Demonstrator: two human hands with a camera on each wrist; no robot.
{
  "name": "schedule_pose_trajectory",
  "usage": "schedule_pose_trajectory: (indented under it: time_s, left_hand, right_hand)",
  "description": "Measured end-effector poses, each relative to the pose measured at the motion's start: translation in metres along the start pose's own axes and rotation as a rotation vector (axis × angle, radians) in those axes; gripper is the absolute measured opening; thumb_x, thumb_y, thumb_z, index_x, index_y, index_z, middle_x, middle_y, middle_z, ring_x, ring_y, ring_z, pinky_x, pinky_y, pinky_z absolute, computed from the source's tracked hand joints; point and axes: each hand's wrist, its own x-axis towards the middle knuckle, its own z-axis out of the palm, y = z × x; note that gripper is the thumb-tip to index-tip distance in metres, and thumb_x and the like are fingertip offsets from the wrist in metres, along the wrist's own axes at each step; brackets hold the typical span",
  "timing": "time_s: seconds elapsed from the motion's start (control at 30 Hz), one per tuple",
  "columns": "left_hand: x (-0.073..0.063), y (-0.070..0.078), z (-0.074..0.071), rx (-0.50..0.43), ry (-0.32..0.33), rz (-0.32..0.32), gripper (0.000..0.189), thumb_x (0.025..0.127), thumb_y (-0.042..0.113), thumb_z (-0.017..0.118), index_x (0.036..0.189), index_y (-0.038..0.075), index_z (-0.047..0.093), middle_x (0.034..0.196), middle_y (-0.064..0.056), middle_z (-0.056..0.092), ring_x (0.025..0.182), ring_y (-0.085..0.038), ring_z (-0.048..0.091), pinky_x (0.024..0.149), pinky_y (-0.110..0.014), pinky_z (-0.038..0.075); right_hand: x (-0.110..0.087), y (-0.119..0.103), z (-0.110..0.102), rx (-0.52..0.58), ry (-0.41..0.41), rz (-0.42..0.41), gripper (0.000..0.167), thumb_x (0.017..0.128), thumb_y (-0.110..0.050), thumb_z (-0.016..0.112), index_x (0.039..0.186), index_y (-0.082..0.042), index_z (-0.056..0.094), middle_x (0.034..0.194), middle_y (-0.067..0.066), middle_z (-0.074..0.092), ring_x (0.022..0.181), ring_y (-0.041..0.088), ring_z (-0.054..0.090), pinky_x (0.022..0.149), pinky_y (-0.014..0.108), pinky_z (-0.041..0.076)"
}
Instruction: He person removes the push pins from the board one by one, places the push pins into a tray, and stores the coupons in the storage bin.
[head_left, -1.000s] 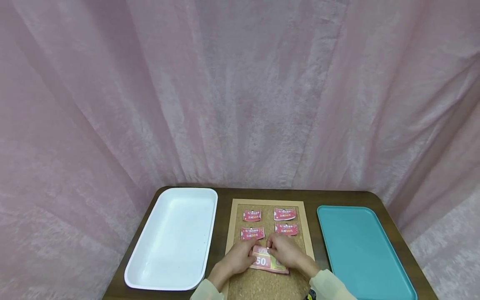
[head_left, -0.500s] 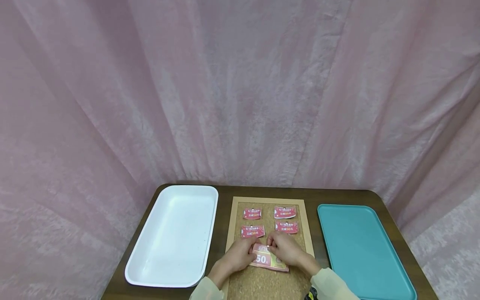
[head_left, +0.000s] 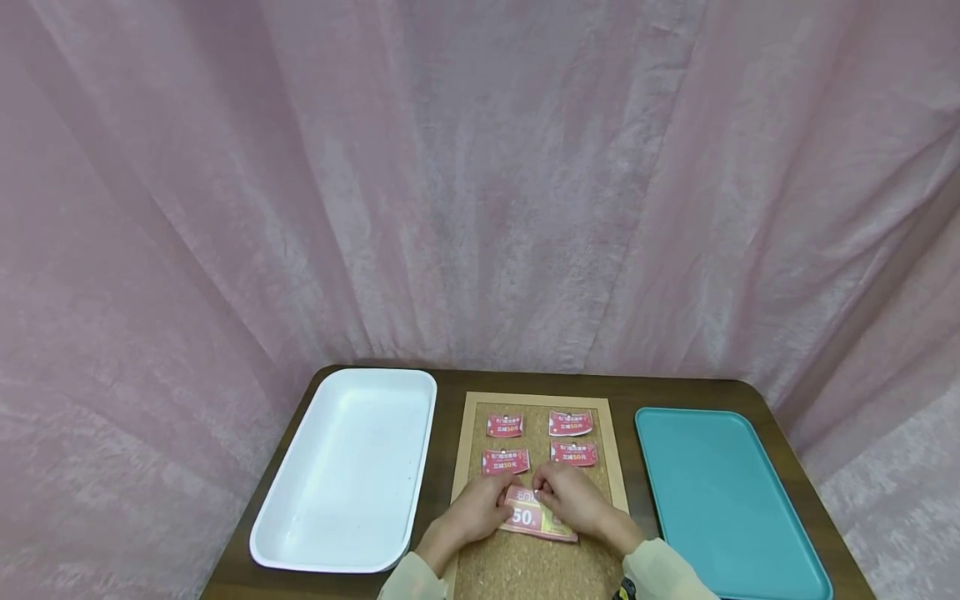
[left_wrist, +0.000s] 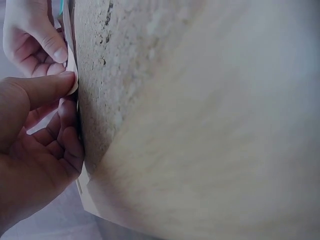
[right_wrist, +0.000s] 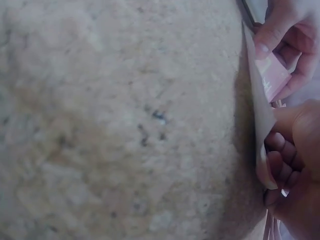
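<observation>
A pink-and-yellow paper coupon (head_left: 528,521) printed with a large 50 lies across a wood-framed cork board (head_left: 532,575). My left hand (head_left: 480,506) pinches its left end, thumb on top. In the left wrist view the thumb (left_wrist: 55,87) presses on the paper's edge. At the coupon's top middle my right hand (head_left: 576,500) has thumb and forefinger together around a tiny white thing (head_left: 536,492), seemingly a pushpin; the fingers hide most of it. The right wrist view shows the coupon (right_wrist: 260,110) edge-on, its lower edge lifted off the cork.
Several smaller red coupons (head_left: 506,461) are pinned in two rows on the upper board. A white tray (head_left: 345,475) stands left of it, a teal tray (head_left: 731,500) to the right. Behind the dark table (head_left: 622,388) hangs a pink curtain (head_left: 480,192).
The whole scene sits slightly higher in the head view. Both hands keep their places on the coupon, with hardly any movement.
</observation>
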Motion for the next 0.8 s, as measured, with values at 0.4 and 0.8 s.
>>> schedule_pose_trajectory:
  time_s: [0.4,0.8]
  left_hand:
    - [-0.0007,-0.0019,0.0021,-0.004,0.027,0.009,0.036,0.083,-0.002,0.074,0.116,0.01,0.073,0.071,0.009,0.053,0.062,0.001,0.042,0.055,-0.018,0.036]
    - [0.001,-0.0012,0.0033,-0.033,0.017,-0.027,0.034,0.085,-0.002,0.074,0.118,0.009,0.073,0.069,0.007,0.051,0.059,0.0,0.039,0.052,-0.02,0.032]
  right_hand:
    - [-0.0008,0.0045,0.002,-0.014,0.01,-0.058,0.008,0.098,-0.01,0.074,0.095,-0.014,0.068,0.084,-0.011,0.057,0.076,0.0,0.048,0.066,0.022,0.045]
    - [-0.0015,0.0089,0.0039,-0.072,0.015,-0.138,0.009,0.1,-0.011,0.071,0.095,-0.017,0.069,0.087,-0.012,0.058,0.077,-0.001,0.048,0.066,0.02,0.046]
